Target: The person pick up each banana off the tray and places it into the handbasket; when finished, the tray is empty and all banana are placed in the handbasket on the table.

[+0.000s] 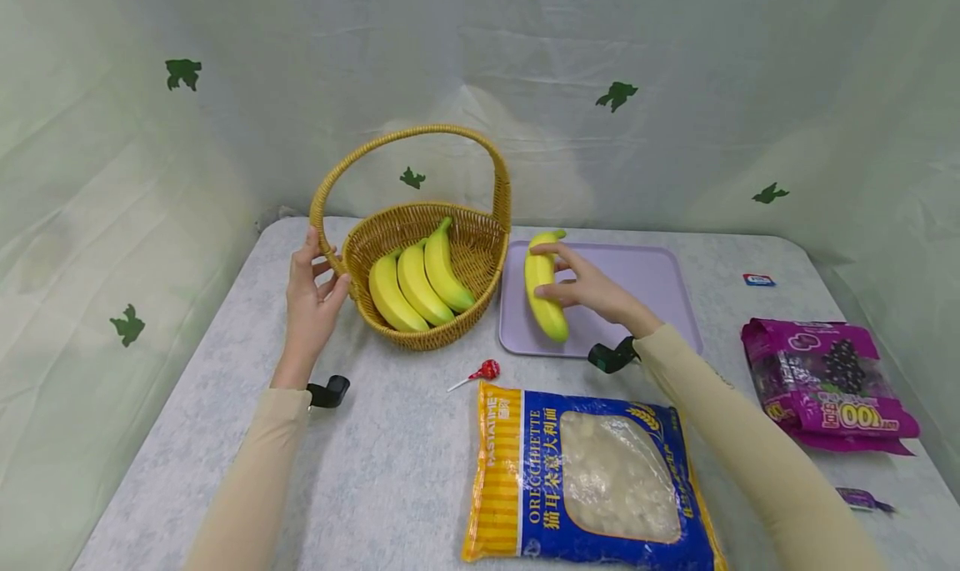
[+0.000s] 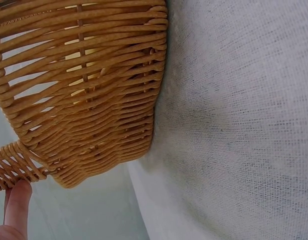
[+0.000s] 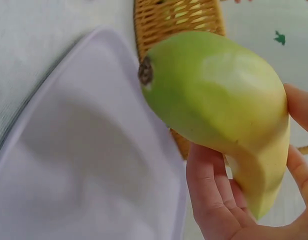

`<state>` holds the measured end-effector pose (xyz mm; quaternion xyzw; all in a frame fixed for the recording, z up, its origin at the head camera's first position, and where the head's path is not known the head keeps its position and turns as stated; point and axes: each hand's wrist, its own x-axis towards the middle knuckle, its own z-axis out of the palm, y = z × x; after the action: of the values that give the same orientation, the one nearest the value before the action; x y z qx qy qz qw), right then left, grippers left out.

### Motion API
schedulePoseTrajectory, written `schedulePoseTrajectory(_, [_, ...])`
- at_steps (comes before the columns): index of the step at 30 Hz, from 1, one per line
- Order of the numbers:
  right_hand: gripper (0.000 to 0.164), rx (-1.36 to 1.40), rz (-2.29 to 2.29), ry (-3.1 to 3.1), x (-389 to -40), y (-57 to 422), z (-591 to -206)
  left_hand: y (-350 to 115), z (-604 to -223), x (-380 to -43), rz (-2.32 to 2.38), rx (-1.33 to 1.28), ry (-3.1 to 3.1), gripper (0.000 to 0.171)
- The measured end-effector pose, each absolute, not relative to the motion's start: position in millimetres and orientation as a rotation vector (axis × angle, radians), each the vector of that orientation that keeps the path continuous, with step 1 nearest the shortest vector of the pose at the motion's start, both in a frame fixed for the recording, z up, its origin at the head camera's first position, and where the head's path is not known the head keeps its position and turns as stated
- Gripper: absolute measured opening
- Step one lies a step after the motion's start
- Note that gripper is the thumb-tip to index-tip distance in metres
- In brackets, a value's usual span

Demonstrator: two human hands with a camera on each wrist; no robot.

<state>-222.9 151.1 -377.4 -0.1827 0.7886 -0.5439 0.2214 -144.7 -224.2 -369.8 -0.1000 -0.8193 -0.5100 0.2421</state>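
Note:
A banana (image 1: 545, 292) is gripped in my right hand (image 1: 588, 289), between thumb and fingers, over the left part of a lilac tray (image 1: 637, 283). The right wrist view shows the banana (image 3: 219, 95) close up, its greenish tip pointing left and the tray (image 3: 84, 165) beyond it. My left hand (image 1: 311, 300) holds the wicker basket's handle (image 1: 321, 212) near its lower left end. Three more bananas (image 1: 422, 279) lie side by side in the basket (image 1: 423, 339). From the left wrist, the basket's woven side (image 2: 89, 100) fills much of the view, fingers touching the handle base.
A red-wrapped lollipop (image 1: 489, 370) lies in front of the basket. Nearer is a blue and yellow pasta bag (image 1: 615, 479), beside the right forearm. On the right are a purple grape-picture package (image 1: 828, 383), a small red-blue packet (image 1: 758, 280) and a small purple-wrapped item (image 1: 862, 499).

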Motion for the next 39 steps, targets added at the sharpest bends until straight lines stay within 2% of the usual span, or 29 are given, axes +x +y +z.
schedulePoseTrajectory(9, [0.064, -0.627, -1.528, 2.100, -216, 131, -365, -241, -397, -163, -1.420, -0.270, -2.220, 0.071])
schedulePoseTrajectory(16, [0.062, -0.713, -1.491, 2.076, -217, 106, -358, -225, -372, -146, -1.394, -0.270, -2.238, 0.072])
schedulePoseTrajectory(24, [0.059, -0.837, -1.476, 2.056, -225, 79, -354, -225, -371, -146, -1.380, -0.267, -2.248, 0.072])
schedulePoseTrajectory(39, [0.059, -0.702, -1.466, 2.152, -260, 42, -352, -224, -372, -147, -1.380, -0.287, -2.232, 0.073])
